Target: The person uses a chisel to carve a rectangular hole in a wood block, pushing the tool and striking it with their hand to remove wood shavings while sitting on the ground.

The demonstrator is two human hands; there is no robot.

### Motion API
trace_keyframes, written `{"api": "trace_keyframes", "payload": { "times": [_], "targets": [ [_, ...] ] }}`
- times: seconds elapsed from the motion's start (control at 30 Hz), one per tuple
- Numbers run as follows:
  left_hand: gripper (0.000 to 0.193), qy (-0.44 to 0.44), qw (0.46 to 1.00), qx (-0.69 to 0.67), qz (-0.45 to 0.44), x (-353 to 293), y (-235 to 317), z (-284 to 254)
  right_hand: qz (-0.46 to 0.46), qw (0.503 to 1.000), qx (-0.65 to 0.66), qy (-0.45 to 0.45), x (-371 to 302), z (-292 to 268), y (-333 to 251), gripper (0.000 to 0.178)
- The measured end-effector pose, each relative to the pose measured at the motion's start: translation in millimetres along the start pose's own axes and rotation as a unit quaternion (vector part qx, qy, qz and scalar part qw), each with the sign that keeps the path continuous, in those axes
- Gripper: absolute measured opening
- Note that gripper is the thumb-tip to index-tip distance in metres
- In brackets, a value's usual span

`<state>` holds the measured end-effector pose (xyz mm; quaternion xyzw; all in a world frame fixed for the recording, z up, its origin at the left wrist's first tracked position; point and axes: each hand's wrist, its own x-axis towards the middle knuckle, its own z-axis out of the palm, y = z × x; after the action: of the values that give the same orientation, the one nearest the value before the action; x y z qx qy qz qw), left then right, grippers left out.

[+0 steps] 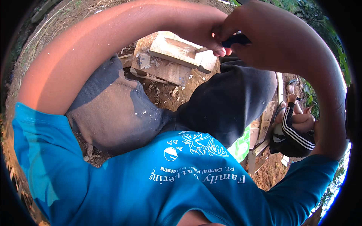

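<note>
A pale wooden block (171,55) with a hollow cut into its top lies between my knees. A chisel (236,40) with a dark blue handle slants over it, its thin metal shank reaching into the hollow. My right hand (250,32) is closed round the handle, which it partly covers. My left hand (217,39) is beside it, fingers curled in at the shank where it meets the handle. The chisel's cutting tip is too small to make out.
Under the block is a wider wooden board (162,71) on the ground, with wood shavings (175,91) around. To the right, another person (296,130) sits low beside wooden planks (266,120). A green and white cloth or bag (240,145) lies near my leg.
</note>
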<state>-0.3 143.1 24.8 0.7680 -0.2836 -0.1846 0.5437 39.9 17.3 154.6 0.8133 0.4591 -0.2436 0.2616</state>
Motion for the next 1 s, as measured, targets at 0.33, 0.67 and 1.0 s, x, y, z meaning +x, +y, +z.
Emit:
{"api": "trace_keyframes", "payload": {
  "times": [0.33,0.67,1.0],
  "targets": [
    [0.011,-0.029,0.999,0.028,-0.021,10,4,10,-0.141,0.982,0.106,0.073,-29,42,26,0.033],
    [0.013,-0.039,0.995,0.092,-0.022,26,6,17,-0.127,0.963,0.218,0.094,-43,76,39,0.033],
    [0.018,-0.106,0.967,0.223,-0.058,47,10,22,-0.142,0.932,0.303,0.139,-26,134,61,0.036]
  ]
}}
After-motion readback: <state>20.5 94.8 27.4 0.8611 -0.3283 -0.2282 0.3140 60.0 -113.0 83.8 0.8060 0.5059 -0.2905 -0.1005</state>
